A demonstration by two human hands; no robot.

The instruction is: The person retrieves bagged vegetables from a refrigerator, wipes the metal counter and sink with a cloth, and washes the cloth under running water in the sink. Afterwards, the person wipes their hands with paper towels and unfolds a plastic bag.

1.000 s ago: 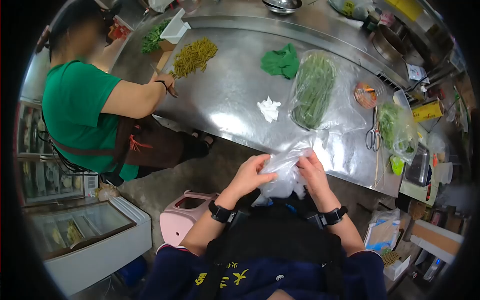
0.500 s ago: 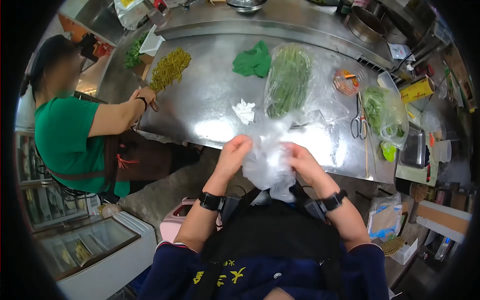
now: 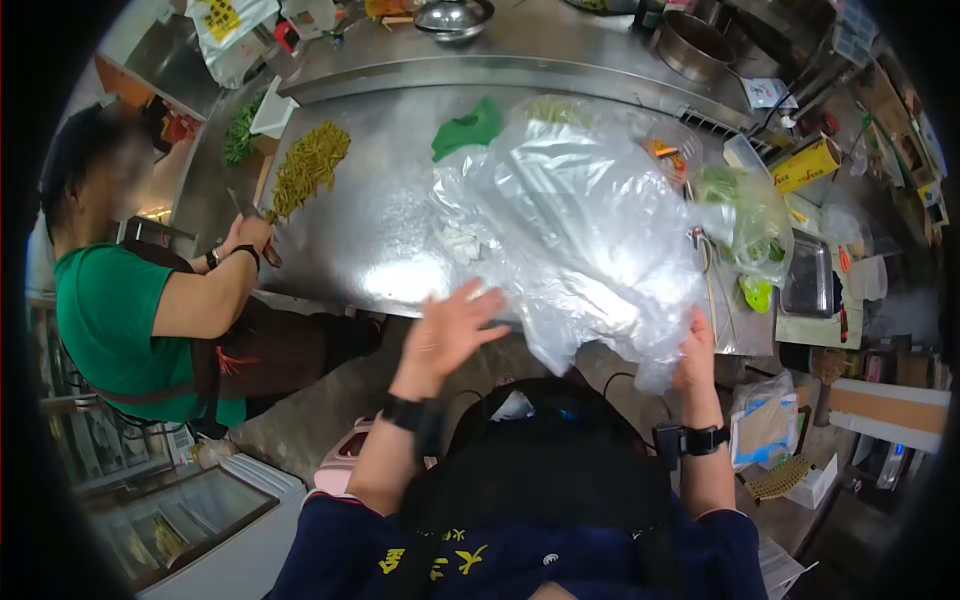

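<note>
A large clear plastic bag billows over the steel table, covering most of the bunch of long green vegetables. My right hand grips the bag's edge at its lower right corner. To the left of the bag, my left hand is spread with its fingers apart, holding nothing. Under the bag's left side a crumpled white tissue shows through. A green cloth lies at the bag's upper left.
On the left, a co-worker holds a knife beside a pile of cut green pieces. Bagged greens, a metal tray and a yellow box are on the right. A freezer stands at lower left.
The bunched-up plastic bag has opened out wide over the table. My left hand has let go and moved left; my right hand has moved right with the bag's edge.
</note>
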